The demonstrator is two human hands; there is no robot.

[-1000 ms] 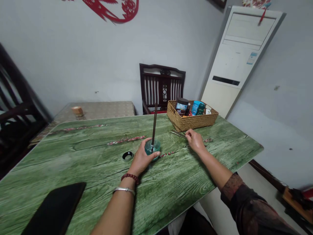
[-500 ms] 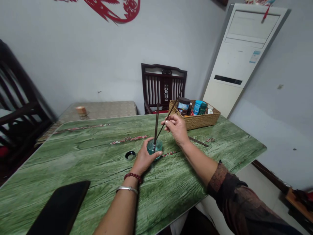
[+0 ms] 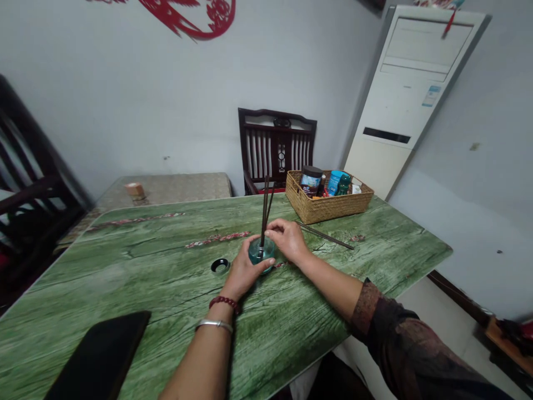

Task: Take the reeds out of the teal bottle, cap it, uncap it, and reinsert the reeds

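The small glass bottle (image 3: pixel 267 253) stands on the green tabletop (image 3: pixel 166 305), upright, with a few thin dark sticks (image 3: pixel 264 216) rising from its mouth, one leaning to the right of the others. The left hand (image 3: pixel 245 265) is curled round the bottle, thumb on the near side, bracing it. The right hand (image 3: pixel 289 239) is just above the mouth, its thumb and fingertips drawn narrow beside the sticks; at this size I cannot tell whether they pinch the leaning one or merely touch it. The step in hand looks to be setting that stick into the bottle. The next move seems to call for guiding it down while the left hand keeps the glass steady, then loosening the fingertips without dragging its neighbours. More sticks (image 3: pixel 327 235) lie beyond the right hand, near the woven basket (image 3: pixel 328 211); a dark ring-shaped cap (image 3: pixel 220 265) sits left of the bottle.
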